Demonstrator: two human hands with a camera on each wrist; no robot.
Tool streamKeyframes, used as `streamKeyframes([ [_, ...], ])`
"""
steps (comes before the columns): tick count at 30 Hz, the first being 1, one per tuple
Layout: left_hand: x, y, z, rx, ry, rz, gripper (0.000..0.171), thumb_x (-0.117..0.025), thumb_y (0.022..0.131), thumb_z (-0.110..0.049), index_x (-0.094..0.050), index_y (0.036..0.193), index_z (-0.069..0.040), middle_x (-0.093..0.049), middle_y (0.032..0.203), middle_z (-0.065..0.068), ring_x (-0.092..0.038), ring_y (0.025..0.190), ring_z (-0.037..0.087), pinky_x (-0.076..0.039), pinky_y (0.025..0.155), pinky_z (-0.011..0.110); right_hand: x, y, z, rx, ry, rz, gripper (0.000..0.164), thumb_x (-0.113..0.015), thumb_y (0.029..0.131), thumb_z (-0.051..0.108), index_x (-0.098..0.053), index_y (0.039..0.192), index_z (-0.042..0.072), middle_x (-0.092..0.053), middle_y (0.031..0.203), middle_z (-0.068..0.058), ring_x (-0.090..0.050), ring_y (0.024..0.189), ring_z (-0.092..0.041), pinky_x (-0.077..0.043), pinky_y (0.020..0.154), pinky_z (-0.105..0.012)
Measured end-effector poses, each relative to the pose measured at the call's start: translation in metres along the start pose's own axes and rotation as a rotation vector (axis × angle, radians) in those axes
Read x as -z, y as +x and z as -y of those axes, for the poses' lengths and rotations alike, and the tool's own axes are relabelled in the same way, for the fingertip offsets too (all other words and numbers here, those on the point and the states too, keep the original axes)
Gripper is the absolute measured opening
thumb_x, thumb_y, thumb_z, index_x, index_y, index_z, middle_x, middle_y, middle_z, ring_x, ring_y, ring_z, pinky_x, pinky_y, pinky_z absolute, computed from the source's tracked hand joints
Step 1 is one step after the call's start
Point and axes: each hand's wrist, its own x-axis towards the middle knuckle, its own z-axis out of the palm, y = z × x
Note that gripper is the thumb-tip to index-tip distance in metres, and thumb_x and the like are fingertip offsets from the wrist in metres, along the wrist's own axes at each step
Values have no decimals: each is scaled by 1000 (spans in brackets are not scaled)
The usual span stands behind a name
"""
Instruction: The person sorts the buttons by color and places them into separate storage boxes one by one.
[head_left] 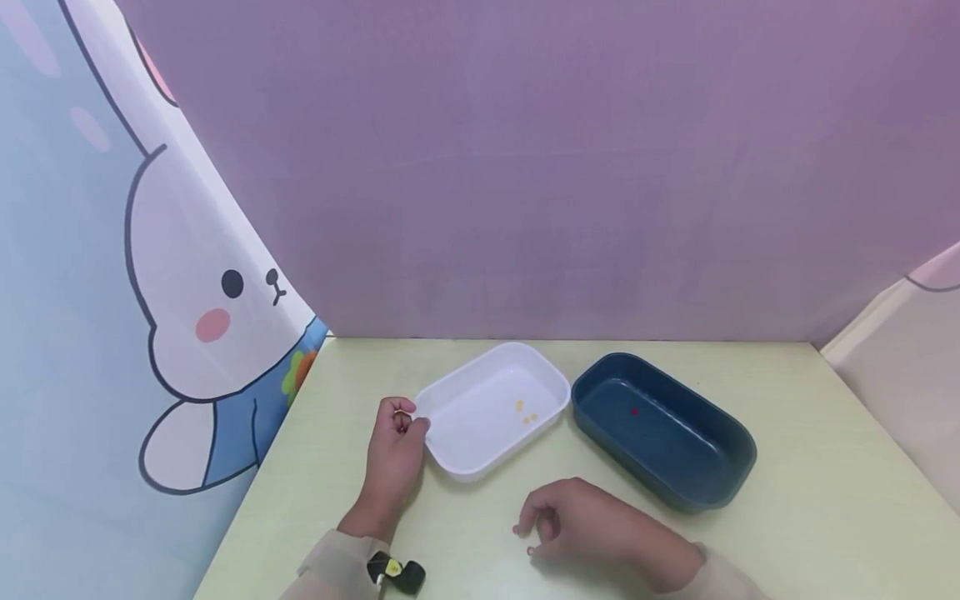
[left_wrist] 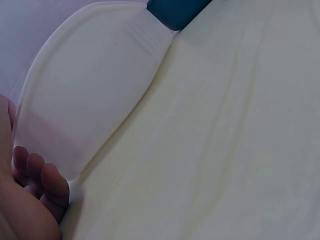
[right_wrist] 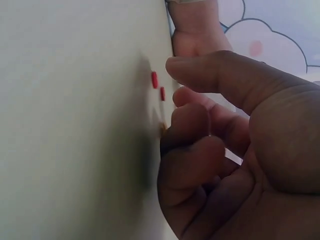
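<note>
My left hand [head_left: 395,450] holds the left end of a shallow white tray [head_left: 465,417], its thumb at the rim. Curled fingers lie against that tray's outer side in the left wrist view. Several tiny yellow pieces [head_left: 520,406] sit inside the tray. The right hand [head_left: 585,521] hovers low at the table's near side, fingers loosely bent, thumb apart from them, nothing visible between. Close by its thumb tip, the right wrist view has two small red pieces [right_wrist: 154,80] on the tabletop. A yellow bit [right_wrist: 163,128] shows partly behind the fingers.
To the right of the white tray stands a deep dark blue tray [head_left: 660,433] with one small red piece [head_left: 635,411] inside. A pale yellow-green table [head_left: 810,500] carries everything. Behind it rises a purple backdrop [head_left: 525,167]; a cartoon-printed cloth [head_left: 210,250] hangs at left.
</note>
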Motion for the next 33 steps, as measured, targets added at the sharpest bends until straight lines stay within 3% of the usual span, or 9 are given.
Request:
streamKeyframes([
  [13,0,4,4,-5,0,-3,24,-61,108,-17,-49,130,-16,-47,99,5,-51,91,23,-48,76,28,-13,3,-6,-35,-68,-36,20,-88,91,15,-83,98,33,-62,71,18,-55,69,2,-52,73,-23],
  [17,0,6,7,-6,6,-7,25,-62,107,-18,-49,129,-17,-47,99,6,-51,90,23,-48,75,28,-13,4,-6,-21,-69,-41,21,-86,91,12,-83,93,32,-65,70,18,-72,92,5,-54,78,-22],
  [20,0,6,8,-7,7,-9,25,-62,107,-18,-50,129,-17,-47,99,6,-51,90,23,-47,75,28,-12,3,-6,-13,-63,-42,22,-86,92,9,-83,91,31,-65,68,17,-77,111,2,-55,81,-22],
  [33,-1,3,5,-9,-4,-6,24,-62,108,-16,-50,128,-17,-47,98,5,-51,89,22,-47,75,28,-10,1,-2,-21,-28,-38,17,-86,93,11,-83,93,28,-66,68,15,-78,111,2,-54,79,-22],
])
